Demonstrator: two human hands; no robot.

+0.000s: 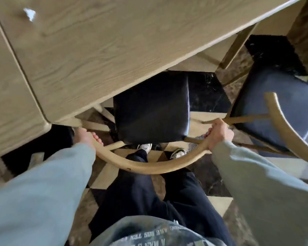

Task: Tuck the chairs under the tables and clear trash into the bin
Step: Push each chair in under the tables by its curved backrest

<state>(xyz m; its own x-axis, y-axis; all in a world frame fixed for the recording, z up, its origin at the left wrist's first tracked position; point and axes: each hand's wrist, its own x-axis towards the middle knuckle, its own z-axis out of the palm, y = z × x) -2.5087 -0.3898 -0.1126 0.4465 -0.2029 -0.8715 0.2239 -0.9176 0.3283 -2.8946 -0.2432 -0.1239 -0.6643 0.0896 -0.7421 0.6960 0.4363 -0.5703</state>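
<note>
A wooden chair [149, 167] with a curved backrest rail and a black padded seat [151, 109] stands right below me. The far part of its seat lies under the edge of the light wooden table [100, 50]. My left hand [86, 136] grips the left end of the curved rail. My right hand [219, 134] grips the right end. A small crumpled white scrap of trash [30, 13] lies on the tabletop at the far left.
A second chair [281, 110] with a dark seat stands out from the table to the right, its curved rail close to my right hand. The floor [212, 185] has dark and cream checkered tiles. My legs and shoes are behind the held chair.
</note>
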